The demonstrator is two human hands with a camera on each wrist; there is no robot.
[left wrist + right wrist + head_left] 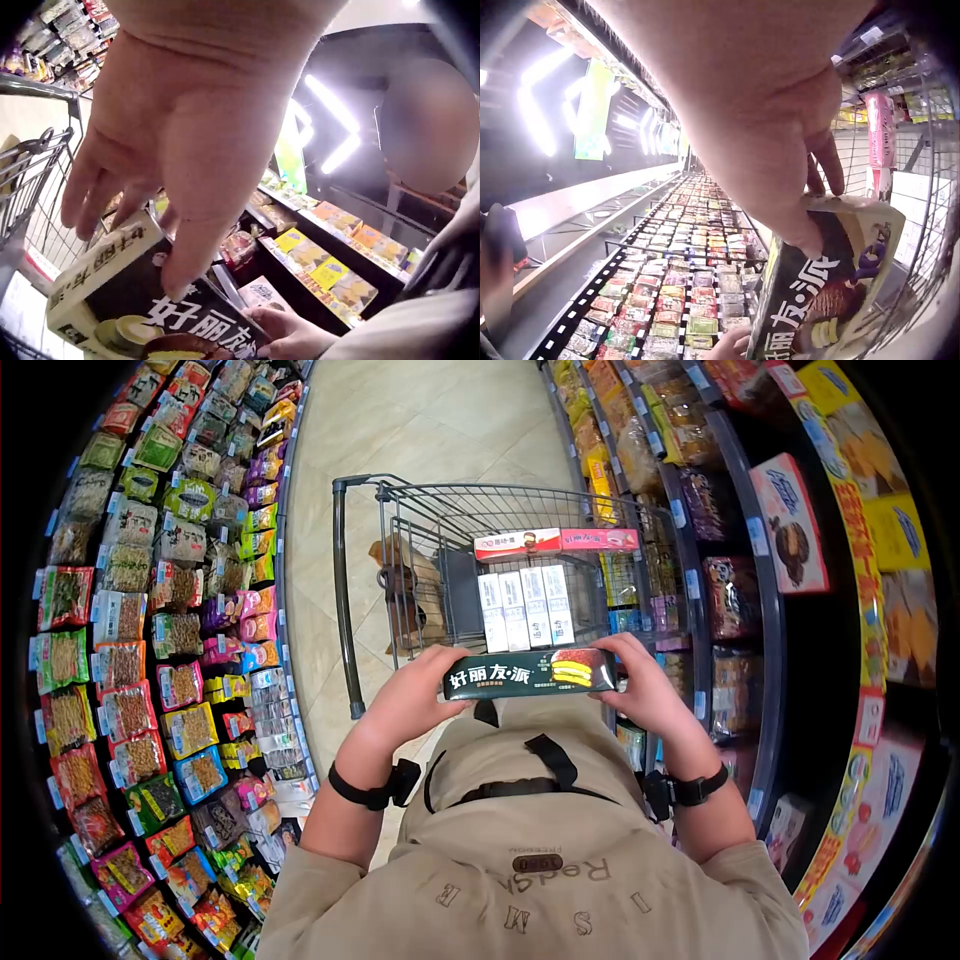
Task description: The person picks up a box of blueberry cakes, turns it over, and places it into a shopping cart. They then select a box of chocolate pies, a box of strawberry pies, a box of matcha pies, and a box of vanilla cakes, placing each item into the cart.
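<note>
Dark glossy cardboard box point(530, 672), long and flat, both hands clamped on its ends, wire cart point(430, 550) beyond

The dark green box point(530, 672) looks like printed cardboard with a glossy, smooth finish that catches the light, and the white cartons point(525, 609) and red boxes point(555, 541) in the shopping cart point(345, 600) show the same smooth printed card. The cart is bare grey metal wire with a dull sheen, and the floor point(420, 420) is polished beige tile. The snack packets point(150, 660) on the shelves are shiny plastic film, while the person's beige jacket point(530, 860) is matt woven cloth crossed by black fabric straps point(550, 760).
</note>
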